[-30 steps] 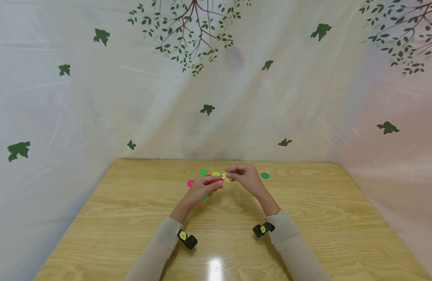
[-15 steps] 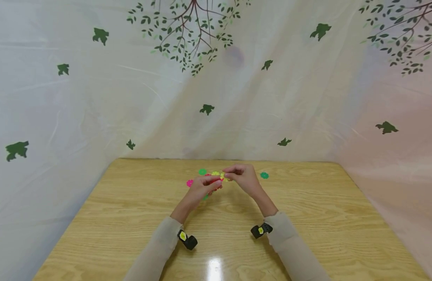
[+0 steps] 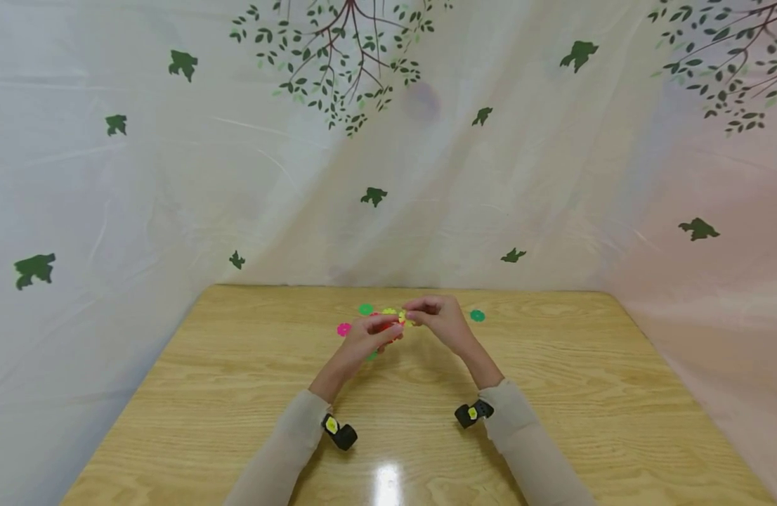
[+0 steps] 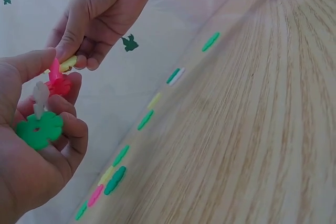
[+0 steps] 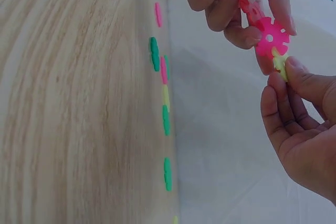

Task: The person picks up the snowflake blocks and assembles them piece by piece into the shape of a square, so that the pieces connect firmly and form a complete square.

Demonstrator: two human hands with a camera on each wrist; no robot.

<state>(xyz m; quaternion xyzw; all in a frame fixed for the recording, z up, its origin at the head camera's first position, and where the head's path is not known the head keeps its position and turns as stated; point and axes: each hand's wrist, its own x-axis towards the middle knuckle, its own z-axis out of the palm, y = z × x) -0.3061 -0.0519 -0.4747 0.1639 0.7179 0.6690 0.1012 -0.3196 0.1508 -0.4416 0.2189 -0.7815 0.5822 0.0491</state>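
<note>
My left hand grips a small chain of flower-shaped interlocking discs. In the left wrist view the chain has a green disc near the palm, then a white disc and a red disc. A pink disc sits at its far end, by the left fingertips. Between thumb and fingers, my right hand pinches a yellow disc, whose edge meets the edge of the pink one. Both hands are raised over the far part of the table, and the left fingers partly cover the chain.
Loose flower discs lie on the wooden table: a teal one to the right, a green one and a pink one around the left hand. A printed cloth backdrop rises behind the table's far edge.
Both hands stay close together in nearly the same place, with only slight shifts of the fingers. The yellow disc remains in the right hand, against the chain.
</note>
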